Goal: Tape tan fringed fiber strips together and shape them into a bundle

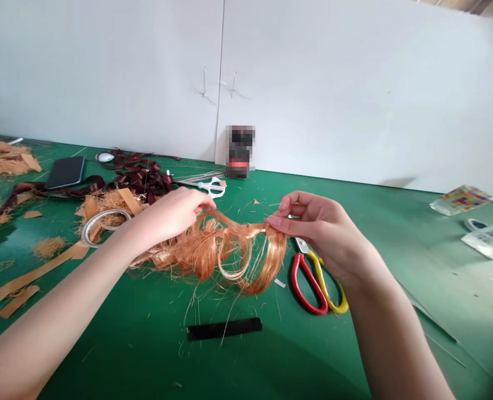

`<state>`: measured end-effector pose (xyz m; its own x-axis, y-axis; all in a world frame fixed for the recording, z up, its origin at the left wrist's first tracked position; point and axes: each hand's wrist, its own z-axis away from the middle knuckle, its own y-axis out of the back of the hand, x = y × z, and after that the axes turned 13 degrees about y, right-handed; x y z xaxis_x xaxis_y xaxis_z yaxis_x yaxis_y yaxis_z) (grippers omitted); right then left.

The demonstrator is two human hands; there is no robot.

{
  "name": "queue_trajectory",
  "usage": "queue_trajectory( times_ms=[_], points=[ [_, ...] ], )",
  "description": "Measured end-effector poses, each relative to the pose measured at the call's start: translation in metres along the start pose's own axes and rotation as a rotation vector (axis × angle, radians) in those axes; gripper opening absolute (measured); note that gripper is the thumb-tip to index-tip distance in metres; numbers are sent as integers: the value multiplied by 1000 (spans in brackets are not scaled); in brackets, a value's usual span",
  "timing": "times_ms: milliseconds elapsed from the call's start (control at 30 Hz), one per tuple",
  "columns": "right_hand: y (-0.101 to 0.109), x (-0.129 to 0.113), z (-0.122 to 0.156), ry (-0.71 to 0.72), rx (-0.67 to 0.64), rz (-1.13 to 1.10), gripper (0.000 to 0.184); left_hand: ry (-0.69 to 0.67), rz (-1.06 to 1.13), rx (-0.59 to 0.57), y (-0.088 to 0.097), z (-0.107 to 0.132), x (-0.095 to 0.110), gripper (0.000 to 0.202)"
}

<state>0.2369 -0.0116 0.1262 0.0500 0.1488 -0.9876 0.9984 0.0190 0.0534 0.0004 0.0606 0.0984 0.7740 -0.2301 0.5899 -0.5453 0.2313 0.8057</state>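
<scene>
A curly bundle of copper-coloured fibre strands [205,253] stretches between my two hands just above the green table, with loose loops hanging down. At its left part my left hand [177,211] is closed, fingertips on the upper strip of the bundle; the thumb is hidden. My right hand [319,222] pinches the right end between thumb and forefinger, its other fingers curled. Scissors with one red and one yellow handle [311,283] lie beside and partly behind my right hand. In front of the bundle is a flat black strip [225,329].
To the left are a tape roll [89,229], tan ribbon pieces [42,275], fibre heaps [7,158], dark brown ribbon [146,180] and a phone [65,172]. White-handled scissors [216,187] lie behind. Clear plastic packets [490,240] are at right; a white wall panel [333,83] stands behind.
</scene>
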Motion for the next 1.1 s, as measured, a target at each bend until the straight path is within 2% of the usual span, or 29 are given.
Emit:
queue_trajectory(
  times_ms=[67,133,233,333,433,533,567,700,800,867,933,1100],
  points=[
    [2,3,-2,-26,14,0,30,-15,-25,163,4,4,9,32],
    [4,6,-4,-44,31,3,31,-65,25,215,8,13,23,31],
    [5,6,-4,-52,46,11,32,-152,97,88,13,30,44,27],
    [3,4,-4,-54,43,3,34,-210,162,-28,12,42,57,29],
    [1,2,-4,-55,37,-5,36,-190,134,-94,9,45,59,30],
    [0,2,-4,-42,23,3,37,-229,3,-69,3,43,55,42],
    [0,3,-4,-37,15,11,37,-262,-32,-51,1,42,53,41],
    [-1,2,-3,-12,-28,63,33,-402,-19,-34,-1,37,49,16],
    [-3,1,-1,-3,-95,90,32,-463,43,38,1,34,49,20],
    [-5,-1,0,-10,-147,73,30,-423,84,41,3,32,49,19],
    [-6,-1,1,-16,-194,32,28,-328,146,-50,3,28,48,18],
    [-4,0,1,-6,-262,30,24,-94,329,-394,0,18,43,21]
  ],
)
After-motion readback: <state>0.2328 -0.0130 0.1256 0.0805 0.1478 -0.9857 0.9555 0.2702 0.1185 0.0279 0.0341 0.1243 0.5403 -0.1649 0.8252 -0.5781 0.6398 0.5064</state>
